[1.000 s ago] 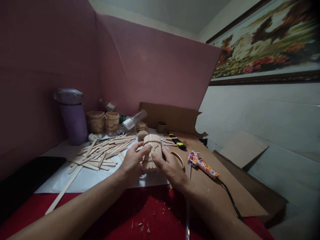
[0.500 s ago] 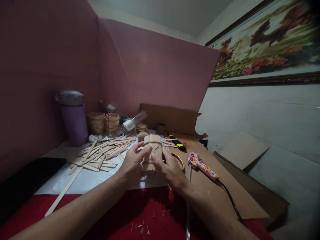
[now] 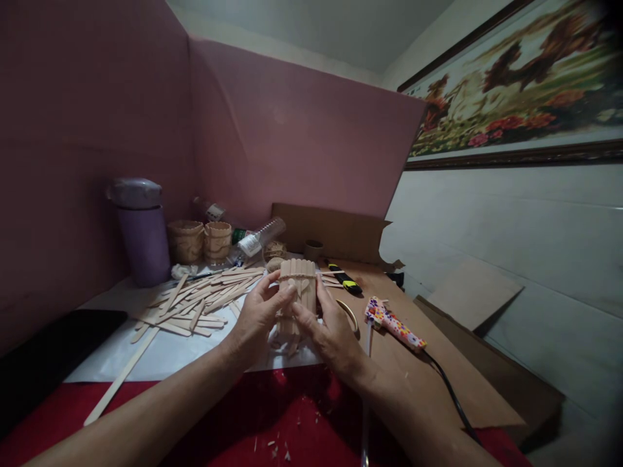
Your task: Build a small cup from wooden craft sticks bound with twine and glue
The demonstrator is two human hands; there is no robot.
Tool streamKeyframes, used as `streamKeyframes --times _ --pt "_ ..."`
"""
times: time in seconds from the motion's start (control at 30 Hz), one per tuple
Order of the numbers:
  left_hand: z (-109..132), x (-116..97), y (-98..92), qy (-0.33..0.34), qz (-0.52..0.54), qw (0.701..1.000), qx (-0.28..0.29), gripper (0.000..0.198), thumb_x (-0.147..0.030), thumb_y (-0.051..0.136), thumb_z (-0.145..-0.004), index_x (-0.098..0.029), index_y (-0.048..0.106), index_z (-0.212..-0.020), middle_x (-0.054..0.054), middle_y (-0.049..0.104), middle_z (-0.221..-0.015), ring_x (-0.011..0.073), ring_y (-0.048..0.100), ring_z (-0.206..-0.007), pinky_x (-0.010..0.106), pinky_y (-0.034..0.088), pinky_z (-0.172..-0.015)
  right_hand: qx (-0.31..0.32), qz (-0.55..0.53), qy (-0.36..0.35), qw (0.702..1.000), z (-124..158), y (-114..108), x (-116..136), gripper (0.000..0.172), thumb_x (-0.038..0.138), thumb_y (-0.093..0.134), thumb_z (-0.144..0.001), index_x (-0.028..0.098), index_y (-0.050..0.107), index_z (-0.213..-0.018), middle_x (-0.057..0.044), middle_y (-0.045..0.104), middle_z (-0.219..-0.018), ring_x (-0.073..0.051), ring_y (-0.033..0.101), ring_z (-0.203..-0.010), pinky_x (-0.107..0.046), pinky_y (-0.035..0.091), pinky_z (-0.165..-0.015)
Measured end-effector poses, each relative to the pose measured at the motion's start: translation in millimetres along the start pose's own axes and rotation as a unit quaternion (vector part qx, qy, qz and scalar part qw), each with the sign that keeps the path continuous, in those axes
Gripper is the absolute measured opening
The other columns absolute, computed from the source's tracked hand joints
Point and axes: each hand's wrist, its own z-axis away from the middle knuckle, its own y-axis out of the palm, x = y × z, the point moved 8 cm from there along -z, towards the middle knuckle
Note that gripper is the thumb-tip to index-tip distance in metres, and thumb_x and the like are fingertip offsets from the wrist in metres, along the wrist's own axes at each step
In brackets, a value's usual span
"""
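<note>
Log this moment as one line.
left hand: holds stick cup | right hand: holds stick cup | glue gun: lying right of hands

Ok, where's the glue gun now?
Head view: the glue gun lies on brown cardboard, right of the right hand holding the stick cup.

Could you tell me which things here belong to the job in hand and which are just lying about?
Belonging: stick cup, held by left hand and right hand; loose sticks; probably the glue gun.
Lying about: purple flask, plastic bottle, yellow-black knife.
</note>
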Motion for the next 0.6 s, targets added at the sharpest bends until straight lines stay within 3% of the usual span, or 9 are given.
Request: streamKeyframes --times 0.37,0.6 --pt "0.1 -1.8 -0.6 0.013 0.01 1.0 -0.009 0.058 -0.037 0.085 -0.063 -0.017 0.063 -0.114 0.007 0.073 -0.093 0.0154 0.068 -0.073 0.024 0.053 -0.065 0.0 0.007 -0.006 1.0 1.1 -0.5 3.3 0.079 0.056 0.055 -0.088 0.019 0.028 -0.152 -0.012 0.033 -0.157 -0.028 0.025 -0.147 -0.049 0.021 -0.12" --pt "3.3 -2.7 3.8 -0.005 0.023 1.0 -0.006 0.054 -0.038 0.082 -0.067 -0.018 0.061 -0.112 0.005 0.071 -0.092 0.0161 0.068 -0.072 0.024 0.053 -0.061 0.001 -0.009 0.01 1.0 -0.6 -0.4 -1.4 0.078 0.056 0.056 -0.087 0.018 0.031 -0.151 -0.013 0.037 -0.155 -0.028 0.029 -0.146 -0.049 0.024 -0.119"
